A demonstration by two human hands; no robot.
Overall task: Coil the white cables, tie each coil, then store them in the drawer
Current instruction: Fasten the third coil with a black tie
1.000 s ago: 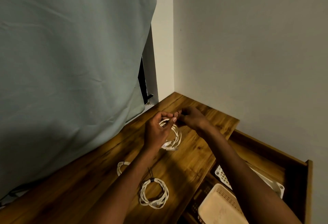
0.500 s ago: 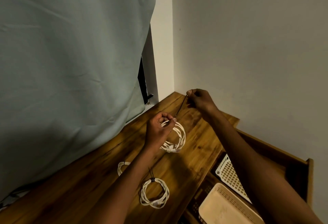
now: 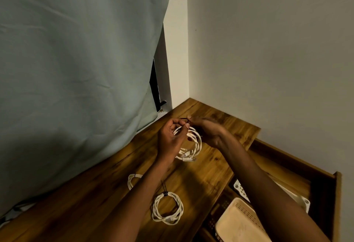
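Note:
My left hand (image 3: 171,138) grips a white cable coil (image 3: 193,147) at its top, holding it just above the wooden desk (image 3: 206,174). My right hand (image 3: 206,130) is close against the coil's top and pinches a thin black tie (image 3: 184,119) that loops over the left fingers. A second white coil (image 3: 167,208), bound with a black tie, lies on the desk nearer to me. A third white coil (image 3: 133,180) lies left of it, half hidden by my left forearm. The open drawer (image 3: 318,180) is at the lower right.
Inside the drawer sit a beige slotted basket (image 3: 239,222) and a white slotted basket (image 3: 240,189), partly covered by my right arm. A grey-green curtain (image 3: 76,69) hangs along the desk's left side. The wall corner (image 3: 188,50) stands right behind the desk.
My right hand, which had pulled the black tie up and away toward the wall, has come back down to the coil's top beside the left hand. The left hand kept its grip.

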